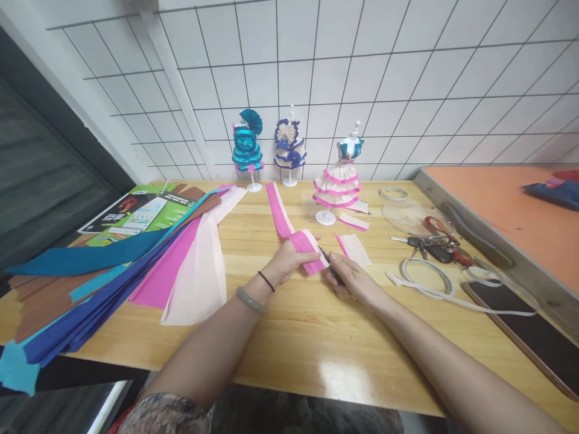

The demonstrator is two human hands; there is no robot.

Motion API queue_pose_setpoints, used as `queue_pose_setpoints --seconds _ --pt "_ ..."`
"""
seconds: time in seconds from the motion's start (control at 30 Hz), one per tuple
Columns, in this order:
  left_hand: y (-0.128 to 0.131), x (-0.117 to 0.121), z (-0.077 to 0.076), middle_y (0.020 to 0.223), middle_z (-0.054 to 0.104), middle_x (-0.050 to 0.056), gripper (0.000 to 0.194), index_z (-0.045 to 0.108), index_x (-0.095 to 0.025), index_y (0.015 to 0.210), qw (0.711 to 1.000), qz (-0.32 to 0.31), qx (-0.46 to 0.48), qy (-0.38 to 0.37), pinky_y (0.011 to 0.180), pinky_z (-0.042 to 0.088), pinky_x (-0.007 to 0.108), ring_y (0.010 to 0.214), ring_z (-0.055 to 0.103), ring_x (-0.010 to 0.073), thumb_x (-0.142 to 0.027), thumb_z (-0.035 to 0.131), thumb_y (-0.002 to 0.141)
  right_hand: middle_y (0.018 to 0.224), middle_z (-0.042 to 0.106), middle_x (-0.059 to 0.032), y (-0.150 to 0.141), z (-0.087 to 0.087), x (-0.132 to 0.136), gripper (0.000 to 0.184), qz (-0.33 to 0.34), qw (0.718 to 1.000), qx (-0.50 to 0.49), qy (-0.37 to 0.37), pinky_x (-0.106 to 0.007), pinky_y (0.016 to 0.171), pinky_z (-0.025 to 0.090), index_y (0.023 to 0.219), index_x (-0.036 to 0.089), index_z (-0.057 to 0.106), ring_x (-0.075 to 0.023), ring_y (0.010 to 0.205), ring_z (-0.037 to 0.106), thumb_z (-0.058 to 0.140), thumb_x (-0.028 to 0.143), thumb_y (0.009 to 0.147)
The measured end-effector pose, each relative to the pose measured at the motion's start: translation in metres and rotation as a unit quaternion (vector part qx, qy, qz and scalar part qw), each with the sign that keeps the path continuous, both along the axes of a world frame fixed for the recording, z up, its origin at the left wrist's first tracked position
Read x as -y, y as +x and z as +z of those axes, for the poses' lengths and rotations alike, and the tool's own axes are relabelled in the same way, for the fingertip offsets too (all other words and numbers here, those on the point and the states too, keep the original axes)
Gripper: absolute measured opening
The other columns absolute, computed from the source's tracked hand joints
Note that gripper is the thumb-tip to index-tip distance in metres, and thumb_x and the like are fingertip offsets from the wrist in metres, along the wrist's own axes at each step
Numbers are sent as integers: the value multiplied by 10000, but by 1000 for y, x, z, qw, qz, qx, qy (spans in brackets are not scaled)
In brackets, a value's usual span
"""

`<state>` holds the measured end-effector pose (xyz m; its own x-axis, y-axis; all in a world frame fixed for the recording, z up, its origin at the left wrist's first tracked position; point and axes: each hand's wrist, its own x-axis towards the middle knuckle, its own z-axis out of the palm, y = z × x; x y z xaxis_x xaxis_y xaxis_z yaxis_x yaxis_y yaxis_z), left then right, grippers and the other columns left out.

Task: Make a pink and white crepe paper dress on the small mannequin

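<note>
My left hand (289,260) is closed on a pink and cream crepe paper strip (304,242), pinching it near its folded end. The strip's other part runs away from me toward the back of the table. In my right hand (350,276) is a pair of dark scissors (333,272), its blades at the right edge of the held paper. Just beyond that hand lie a cut pink-edged cream piece (355,249) and smaller pieces (353,222). Behind them stands a small dress form (337,184) in a tiered cream and pink paper skirt.
Long crepe paper sheets (194,265) in several colours spread across the left side, partly over a green printed sheet (149,211). Two more dressed forms, teal (247,147) and blue-cream (290,147), stand by the tiled wall. Tape rolls (427,278), keys (438,248) and a phone (525,328) lie right.
</note>
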<state>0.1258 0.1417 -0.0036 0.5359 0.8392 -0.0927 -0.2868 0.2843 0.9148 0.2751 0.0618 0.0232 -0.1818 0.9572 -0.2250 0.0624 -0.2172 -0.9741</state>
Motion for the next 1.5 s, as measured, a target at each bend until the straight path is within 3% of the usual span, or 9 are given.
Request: queue_pose_setpoints --seconds 0.33,0.6,1.03,1.5 --pt "2 3 1 859 668 40 558 603 -166 1117 1000 -16 -21 15 768 467 304 790 606 158 -204 784 590 514 360 65 -4 1 0 449 -12 1000 10 21 -223 358 204 665 223 358 -68 360 287 391 640 827" --pt "4 4 0 846 659 27 549 609 -164 1110 1000 -18 -14 11 779 465 300 792 596 147 -178 777 588 526 326 69 -5 -4 -1 441 -5 1000 -23 18 -214 352 186 673 225 332 -60 364 257 392 630 836" --pt "4 3 1 839 667 24 550 598 -147 1103 1000 -15 -11 11 752 478 290 767 610 139 -173 778 584 456 248 97 -6 -11 -4 421 -25 999 11 40 -204 330 182 673 232 319 -65 338 227 372 610 849" --pt "4 3 0 821 667 27 547 601 -148 1097 1000 -16 -14 1 761 470 305 773 610 149 -172 781 581 456 227 104 -8 -9 -4 435 -32 999 13 33 -197 327 170 654 231 308 -58 332 209 374 621 834"
